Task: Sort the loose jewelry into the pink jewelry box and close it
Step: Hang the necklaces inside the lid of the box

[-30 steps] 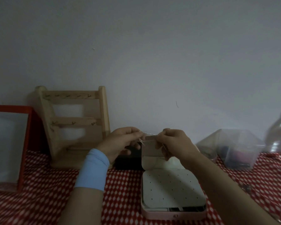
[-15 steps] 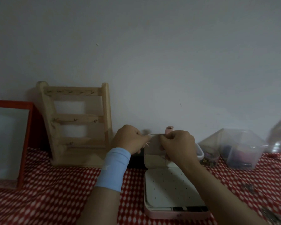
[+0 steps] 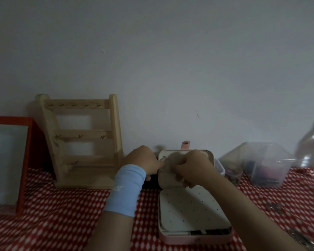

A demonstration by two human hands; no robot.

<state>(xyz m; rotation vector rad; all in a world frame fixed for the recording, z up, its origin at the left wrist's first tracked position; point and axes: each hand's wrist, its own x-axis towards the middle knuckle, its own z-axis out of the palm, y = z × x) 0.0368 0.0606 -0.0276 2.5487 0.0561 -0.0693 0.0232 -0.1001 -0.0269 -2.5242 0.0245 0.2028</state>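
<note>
1. Fingers [image 3: 157, 163] of your left hand [image 3: 141, 161] are curled, tips pinching a thin chain [image 3: 163, 157] at the left edge of the lid [image 3: 168, 180].
2. Your right hand [image 3: 194, 168] is bunched against the lid's inner face, fingers [image 3: 179, 166] tucked in. I can't tell what they hold.
3. The pink jewelry box [image 3: 194, 239] sits open in front of you on the red-and-white cloth [image 3: 62, 223], lid upright, white perforated insert [image 3: 188, 207] flat in the base.
4. A blue wristband [image 3: 126, 189] wraps your left wrist.
5. A wooden rack [image 3: 82, 138] stands to the left, with a red frame [image 3: 28, 160] beyond it.
6. To the right are clear plastic containers [image 3: 266, 163], and loose jewelry [image 3: 275, 207] lies on the cloth.
</note>
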